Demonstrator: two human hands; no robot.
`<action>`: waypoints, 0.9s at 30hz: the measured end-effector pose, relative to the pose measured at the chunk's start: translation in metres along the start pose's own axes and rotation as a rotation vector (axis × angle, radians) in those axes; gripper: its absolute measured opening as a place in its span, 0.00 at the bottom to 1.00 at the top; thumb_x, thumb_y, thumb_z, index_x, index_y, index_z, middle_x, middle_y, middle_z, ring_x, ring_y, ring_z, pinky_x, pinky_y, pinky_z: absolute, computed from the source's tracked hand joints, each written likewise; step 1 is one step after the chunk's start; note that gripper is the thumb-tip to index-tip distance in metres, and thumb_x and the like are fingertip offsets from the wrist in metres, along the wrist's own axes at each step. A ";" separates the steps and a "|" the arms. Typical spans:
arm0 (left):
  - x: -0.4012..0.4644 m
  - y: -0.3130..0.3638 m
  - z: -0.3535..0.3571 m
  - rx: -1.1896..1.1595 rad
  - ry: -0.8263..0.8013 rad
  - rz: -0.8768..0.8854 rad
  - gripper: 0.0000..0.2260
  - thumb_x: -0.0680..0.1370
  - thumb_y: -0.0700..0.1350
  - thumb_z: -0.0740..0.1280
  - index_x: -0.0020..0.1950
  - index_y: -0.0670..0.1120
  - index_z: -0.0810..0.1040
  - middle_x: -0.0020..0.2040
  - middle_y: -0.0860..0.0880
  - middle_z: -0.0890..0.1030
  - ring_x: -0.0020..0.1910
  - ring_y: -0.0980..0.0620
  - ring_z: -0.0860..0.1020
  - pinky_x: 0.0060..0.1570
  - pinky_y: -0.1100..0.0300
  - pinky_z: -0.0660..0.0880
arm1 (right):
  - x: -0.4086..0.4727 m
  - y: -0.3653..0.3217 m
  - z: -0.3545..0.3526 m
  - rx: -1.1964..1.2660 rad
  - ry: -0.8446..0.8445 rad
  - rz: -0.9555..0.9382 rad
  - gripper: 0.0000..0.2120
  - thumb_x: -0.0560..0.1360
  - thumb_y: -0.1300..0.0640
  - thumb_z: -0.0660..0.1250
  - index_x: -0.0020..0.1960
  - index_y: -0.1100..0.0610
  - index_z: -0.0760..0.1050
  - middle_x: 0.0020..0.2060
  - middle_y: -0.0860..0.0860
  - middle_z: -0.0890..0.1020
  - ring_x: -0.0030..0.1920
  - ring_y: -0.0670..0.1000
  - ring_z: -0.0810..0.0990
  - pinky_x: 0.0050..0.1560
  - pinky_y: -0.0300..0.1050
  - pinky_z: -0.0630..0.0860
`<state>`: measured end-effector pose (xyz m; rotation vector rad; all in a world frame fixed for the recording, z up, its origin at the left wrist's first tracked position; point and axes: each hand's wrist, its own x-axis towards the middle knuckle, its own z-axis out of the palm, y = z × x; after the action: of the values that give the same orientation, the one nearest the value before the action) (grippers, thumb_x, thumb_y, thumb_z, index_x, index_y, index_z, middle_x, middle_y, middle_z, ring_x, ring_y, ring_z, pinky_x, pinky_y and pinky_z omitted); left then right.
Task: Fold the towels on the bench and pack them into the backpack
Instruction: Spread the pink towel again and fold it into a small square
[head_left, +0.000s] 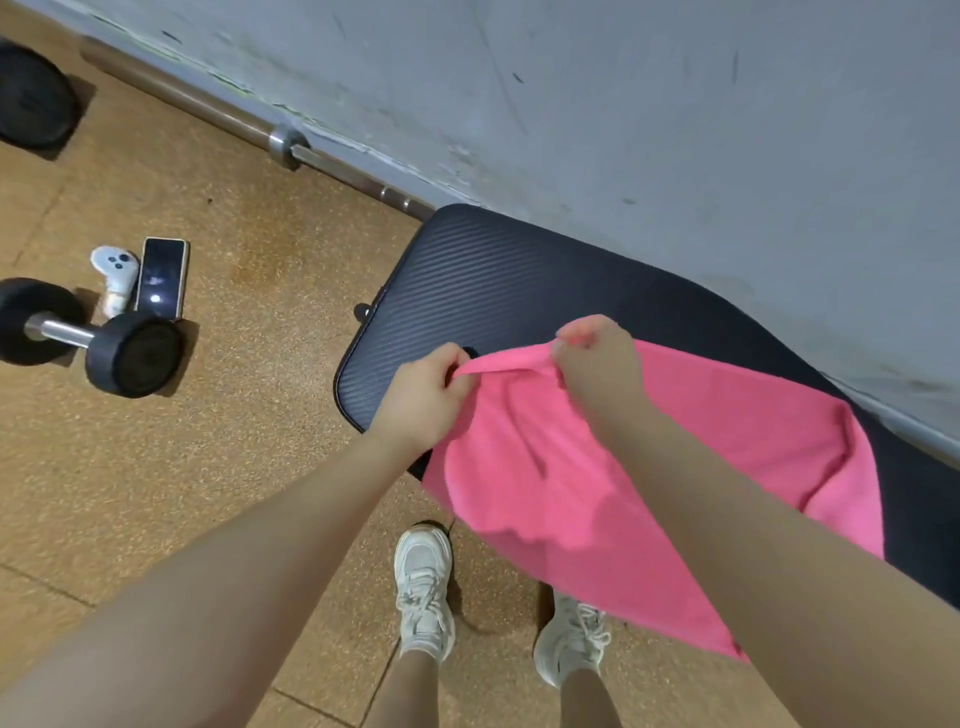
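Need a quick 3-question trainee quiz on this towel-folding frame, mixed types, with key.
1. True or false: both hands pinch the pink towel.
2. The towel lies on: A) the floor B) the black bench C) the dumbbell
3. What lies beside the phone on the floor?

Key:
1. True: left hand and right hand grip its near edge.
2. B
3. A white controller.
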<state>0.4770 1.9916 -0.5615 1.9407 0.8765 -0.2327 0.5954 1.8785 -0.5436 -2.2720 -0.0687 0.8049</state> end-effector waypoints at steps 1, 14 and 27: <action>0.007 0.003 -0.008 -0.019 0.014 0.013 0.06 0.77 0.45 0.63 0.41 0.46 0.75 0.38 0.50 0.77 0.40 0.51 0.74 0.38 0.61 0.63 | 0.006 -0.010 0.002 0.070 0.004 -0.017 0.08 0.69 0.67 0.62 0.44 0.57 0.74 0.31 0.52 0.76 0.32 0.50 0.72 0.36 0.40 0.69; 0.022 0.027 0.001 0.396 0.327 0.102 0.16 0.75 0.44 0.64 0.62 0.40 0.72 0.61 0.37 0.71 0.60 0.36 0.69 0.56 0.45 0.65 | -0.021 0.065 -0.053 -0.211 0.016 -0.222 0.15 0.74 0.67 0.60 0.59 0.64 0.75 0.57 0.59 0.78 0.57 0.58 0.76 0.53 0.33 0.63; -0.110 0.112 0.209 0.604 -0.457 0.567 0.16 0.78 0.50 0.56 0.58 0.44 0.75 0.57 0.43 0.75 0.53 0.43 0.76 0.52 0.51 0.69 | -0.079 0.215 -0.183 -0.701 -0.073 -0.050 0.18 0.75 0.52 0.65 0.60 0.62 0.70 0.62 0.58 0.70 0.58 0.60 0.70 0.50 0.52 0.70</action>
<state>0.5123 1.7336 -0.5386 2.4535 -0.0816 -0.6196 0.5984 1.5853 -0.5398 -2.8699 -0.5101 0.9380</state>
